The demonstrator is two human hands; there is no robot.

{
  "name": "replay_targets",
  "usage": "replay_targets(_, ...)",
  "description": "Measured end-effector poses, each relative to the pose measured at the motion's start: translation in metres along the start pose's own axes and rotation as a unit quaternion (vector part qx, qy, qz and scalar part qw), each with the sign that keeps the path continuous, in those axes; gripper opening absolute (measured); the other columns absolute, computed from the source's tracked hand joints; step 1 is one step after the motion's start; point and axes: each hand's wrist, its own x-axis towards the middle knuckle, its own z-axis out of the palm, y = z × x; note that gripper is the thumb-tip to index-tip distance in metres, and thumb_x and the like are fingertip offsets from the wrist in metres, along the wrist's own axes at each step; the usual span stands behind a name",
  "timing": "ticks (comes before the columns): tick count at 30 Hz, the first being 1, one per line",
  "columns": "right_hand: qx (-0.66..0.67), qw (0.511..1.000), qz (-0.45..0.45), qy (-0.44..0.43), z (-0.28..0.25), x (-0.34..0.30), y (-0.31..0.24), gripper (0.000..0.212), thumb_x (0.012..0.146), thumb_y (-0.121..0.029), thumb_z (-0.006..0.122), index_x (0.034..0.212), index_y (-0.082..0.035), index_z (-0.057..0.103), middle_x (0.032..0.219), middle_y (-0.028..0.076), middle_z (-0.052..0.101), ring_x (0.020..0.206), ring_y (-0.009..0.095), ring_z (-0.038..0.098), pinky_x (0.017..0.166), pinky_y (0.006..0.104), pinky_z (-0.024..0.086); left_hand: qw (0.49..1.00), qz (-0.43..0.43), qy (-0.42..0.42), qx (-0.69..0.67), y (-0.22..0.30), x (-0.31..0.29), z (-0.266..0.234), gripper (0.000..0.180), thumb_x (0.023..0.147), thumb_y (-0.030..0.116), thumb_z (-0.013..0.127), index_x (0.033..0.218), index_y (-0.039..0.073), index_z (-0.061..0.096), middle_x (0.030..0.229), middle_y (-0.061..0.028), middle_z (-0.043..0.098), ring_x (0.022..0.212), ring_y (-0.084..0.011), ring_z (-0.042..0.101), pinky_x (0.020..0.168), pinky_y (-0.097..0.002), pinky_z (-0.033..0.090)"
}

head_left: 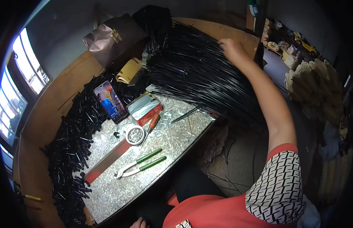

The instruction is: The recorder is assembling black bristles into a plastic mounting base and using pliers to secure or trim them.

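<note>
My right arm stretches out to the far right, over a large heap of thin black rods (199, 72). The fingers of my right hand (232, 51) are drawn together near the rods' far right ends; whatever lies between them is too small to make out. Only part of my left hand (139, 223) shows, low at the bottom edge by my lap, and its fingers are mostly cut off. Nearer on the speckled worktop (115, 201) lie green-handled pliers (140, 163), an orange-handled screwdriver (153, 121) and a small white round dish (135, 135) of metal bits.
Short black tube-like pieces (70, 152) pile along the left side. A phone (110, 102) leans beside a red-sided tin (146, 108). A flat metal bar (108, 161) lies in front. A brown paper bag (113, 38) stands behind; bundled pale gloves (315, 81) hang right.
</note>
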Motion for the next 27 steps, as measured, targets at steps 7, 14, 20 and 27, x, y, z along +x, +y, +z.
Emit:
replay_targets(7, -0.067, 0.983, 0.137, -0.106, 0.062, 0.045, 0.089, 0.027, 0.09, -0.015, 0.059, 0.102, 0.009, 0.062, 0.106, 0.031, 0.061, 0.103, 0.043, 0.06, 0.088, 0.0448, 0.048, 0.902, 0.229, 0.344, 0.124, 0.04, 0.097, -0.114, 0.031, 0.086, 0.009, 0.065, 0.114, -0.005, 0.06, 0.115, -0.0191, 0.063, 0.087, -0.0301, 0.065, 0.071, -0.0339, 0.052)
replay_targets(14, -0.121, 0.948, 0.192, -0.224, 0.067, 0.068, 0.083, 0.039, 0.089, -0.024, 0.065, 0.114, 0.007, 0.059, 0.116, 0.029, 0.059, 0.107, 0.039, 0.059, 0.092, 0.0419, 0.048, 0.948, 0.133, 0.253, 0.139, 0.025, 0.17, -0.128, 0.046, 0.083, 0.015, 0.061, 0.125, -0.002, 0.052, 0.119, -0.018, 0.058, 0.112, -0.034, 0.054, 0.097, -0.0446, 0.042)
replay_targets(20, -0.134, 0.944, 0.215, -0.209, 0.076, 0.077, 0.097, 0.046, 0.087, -0.025, 0.067, 0.121, 0.005, 0.057, 0.121, 0.025, 0.059, 0.109, 0.037, 0.059, 0.093, 0.0401, 0.048, 0.954, 0.152, 0.238, 0.102, 0.027, 0.191, -0.132, 0.047, 0.083, 0.018, 0.061, 0.123, -0.004, 0.053, 0.111, -0.0167, 0.059, 0.098, -0.0286, 0.057, 0.089, -0.0407, 0.043)
replay_targets(27, -0.185, 0.927, 0.196, -0.261, 0.076, 0.082, 0.088, 0.04, 0.087, -0.025, 0.067, 0.115, 0.003, 0.062, 0.116, 0.025, 0.062, 0.105, 0.037, 0.061, 0.09, 0.0406, 0.049, 0.931, 0.2, 0.266, 0.149, 0.062, 0.219, -0.129, 0.047, 0.082, 0.027, 0.067, 0.117, -0.002, 0.057, 0.104, -0.0139, 0.062, 0.093, -0.0257, 0.058, 0.079, -0.0366, 0.045)
